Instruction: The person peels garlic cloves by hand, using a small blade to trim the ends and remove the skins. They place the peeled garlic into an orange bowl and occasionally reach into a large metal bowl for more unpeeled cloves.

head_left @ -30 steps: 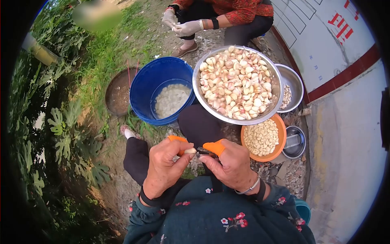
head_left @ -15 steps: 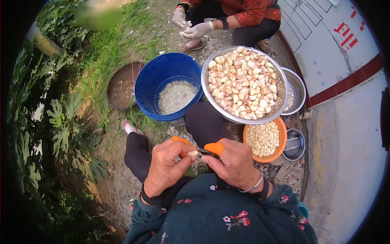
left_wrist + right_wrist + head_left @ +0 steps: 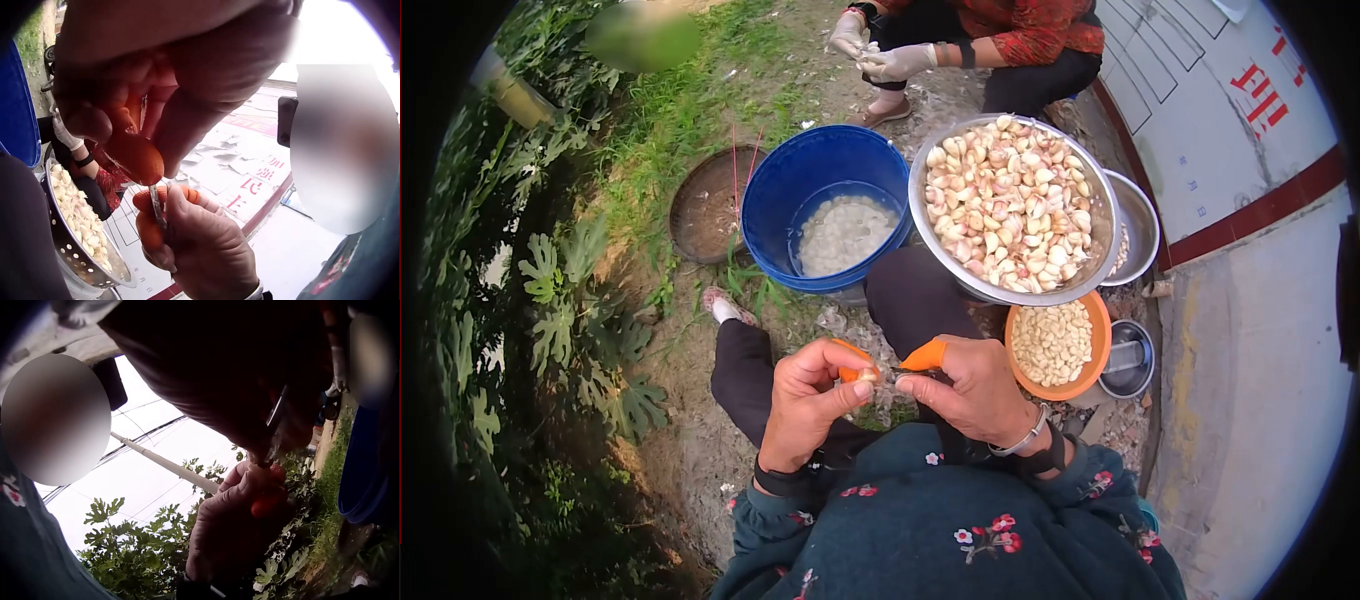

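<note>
In the head view my left hand (image 3: 812,398) pinches a pale garlic clove (image 3: 867,375) between thumb and a finger in an orange finger cover. My right hand (image 3: 978,392) faces it close by and grips a small knife, with an orange cover (image 3: 925,355) on one finger. In the left wrist view the narrow knife blade (image 3: 160,215) rises from the right hand's fingers to the left fingertips, where the clove is hidden. Both hands are held over the lap.
A steel colander (image 3: 917,205) heaped with unpeeled cloves stands ahead, beside a blue bucket (image 3: 775,190) holding pale cloves in water. Right of the knees are an orange basin (image 3: 1102,345) of peeled cloves and a small steel bowl (image 3: 1145,372). Another person (image 3: 1030,45) squats opposite, wearing gloves.
The containers have shifted rightward in the head view. The knife, earlier right at the clove, now sits slightly apart from it, and less of the clove shows past the left fingertips.
</note>
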Motion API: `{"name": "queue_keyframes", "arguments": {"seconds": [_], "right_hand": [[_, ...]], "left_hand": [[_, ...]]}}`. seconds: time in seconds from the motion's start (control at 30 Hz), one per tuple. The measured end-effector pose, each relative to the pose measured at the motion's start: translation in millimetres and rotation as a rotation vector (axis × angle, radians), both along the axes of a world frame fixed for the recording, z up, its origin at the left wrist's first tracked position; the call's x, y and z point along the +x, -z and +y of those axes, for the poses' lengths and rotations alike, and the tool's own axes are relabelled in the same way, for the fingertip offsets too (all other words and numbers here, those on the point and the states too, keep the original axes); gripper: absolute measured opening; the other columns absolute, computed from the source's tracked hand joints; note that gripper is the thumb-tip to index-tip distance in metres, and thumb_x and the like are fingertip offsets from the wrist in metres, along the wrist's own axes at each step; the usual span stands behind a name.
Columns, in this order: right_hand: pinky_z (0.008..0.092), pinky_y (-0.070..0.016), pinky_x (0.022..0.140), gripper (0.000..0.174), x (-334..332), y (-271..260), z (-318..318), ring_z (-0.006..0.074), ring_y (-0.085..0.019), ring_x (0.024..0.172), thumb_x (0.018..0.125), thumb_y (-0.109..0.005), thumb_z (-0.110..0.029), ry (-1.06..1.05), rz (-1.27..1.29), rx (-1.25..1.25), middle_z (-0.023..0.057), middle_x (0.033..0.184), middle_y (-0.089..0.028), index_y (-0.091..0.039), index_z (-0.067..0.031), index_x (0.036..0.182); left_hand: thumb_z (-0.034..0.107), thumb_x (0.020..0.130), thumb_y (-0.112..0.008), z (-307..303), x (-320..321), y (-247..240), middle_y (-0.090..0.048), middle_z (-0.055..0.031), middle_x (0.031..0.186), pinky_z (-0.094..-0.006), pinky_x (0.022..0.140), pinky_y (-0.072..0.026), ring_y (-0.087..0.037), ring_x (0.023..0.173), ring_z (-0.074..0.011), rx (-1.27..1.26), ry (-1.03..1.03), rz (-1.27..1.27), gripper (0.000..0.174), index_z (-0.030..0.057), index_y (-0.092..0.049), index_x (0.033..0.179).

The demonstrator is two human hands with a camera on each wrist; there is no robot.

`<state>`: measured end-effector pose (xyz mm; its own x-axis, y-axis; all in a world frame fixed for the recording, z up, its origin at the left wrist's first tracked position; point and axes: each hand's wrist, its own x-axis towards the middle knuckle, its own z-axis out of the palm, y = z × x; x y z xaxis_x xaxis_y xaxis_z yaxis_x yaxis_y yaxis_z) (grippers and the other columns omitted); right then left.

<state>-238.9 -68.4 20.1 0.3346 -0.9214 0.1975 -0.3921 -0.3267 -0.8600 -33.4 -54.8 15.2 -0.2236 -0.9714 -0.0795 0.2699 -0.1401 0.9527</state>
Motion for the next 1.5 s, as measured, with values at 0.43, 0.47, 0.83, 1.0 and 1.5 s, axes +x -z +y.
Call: {"name": "queue_keyframes", "arguments": {"seconds": [0.43, 0.47, 0.83, 1.0, 1.5], "right_hand": [[0.0193, -0.0399, 0.054, 0.026, 25.7, 26.1, 2.3, 0.0018, -0.047, 0.063, 0.087, -0.069, -0.02, 0.06, -0.619, 0.551, -0.0039, 0.068, -0.054, -0.061, 0.0004, 0.101], [0.0189, -0.0398, 0.054, 0.027, 28.4, 28.5, 3.3, 0.0014, -0.046, 0.064, 0.086, -0.07, -0.021, 0.048, -0.689, 0.569, -0.0045, 0.068, -0.053, -0.061, 0.0002, 0.101], [0.0209, -0.0381, 0.048, 0.022, 49.4, 22.6, 10.5, -0.0001, -0.046, 0.057, 0.083, -0.073, -0.018, 0.06, -0.621, 0.52, -0.0037, 0.059, -0.055, -0.061, 0.0004, 0.086], [0.0211, -0.0369, 0.046, 0.017, 39.5, 28.2, 9.8, 0.0007, -0.046, 0.053, 0.084, -0.071, -0.015, 0.061, -0.54, 0.386, -0.0029, 0.057, -0.055, -0.062, -0.0007, 0.087], [0.0213, -0.0365, 0.047, 0.015, 16.7, 36.3, 3.1, 0.0004, -0.045, 0.054, 0.085, -0.068, -0.015, 0.0, -0.599, 0.438, -0.0027, 0.056, -0.054, -0.062, -0.0014, 0.084]], "left_hand": [[0.002, 0.087, -0.063, 9.8, 16.5, 22.2, -0.066, -0.0118, 0.103, -0.0268, 0.081, -0.0485, -0.063, 0.09, -0.0146, 0.118, -0.304, 0.364, 0.021, -0.0002, -0.06, 0.108], [0.001, 0.086, -0.064, 9.9, 13.5, 20.3, -0.066, -0.0113, 0.104, -0.027, 0.082, -0.0482, -0.062, 0.09, -0.0146, 0.111, -0.336, 0.362, 0.02, 0.0, -0.061, 0.106], [-0.004, 0.081, -0.068, 12.6, -6.6, 19.2, -0.063, -0.0071, 0.098, -0.0277, 0.084, -0.0463, -0.059, 0.091, -0.0136, 0.144, -0.323, 0.359, 0.021, 0.0004, -0.062, 0.1], [-0.003, 0.082, -0.066, 9.7, -11.7, 16.2, -0.063, -0.0074, 0.098, -0.0279, 0.084, -0.0461, -0.059, 0.091, -0.0142, 0.132, -0.249, 0.341, 0.019, -0.0004, -0.062, 0.1], [0.009, 0.089, -0.06, -5.8, -21.4, 14.5, -0.062, -0.0084, 0.1, -0.0286, 0.083, -0.0462, -0.059, 0.091, -0.015, 0.323, -0.005, 0.362, 0.017, -0.0004, -0.058, 0.103]]}}
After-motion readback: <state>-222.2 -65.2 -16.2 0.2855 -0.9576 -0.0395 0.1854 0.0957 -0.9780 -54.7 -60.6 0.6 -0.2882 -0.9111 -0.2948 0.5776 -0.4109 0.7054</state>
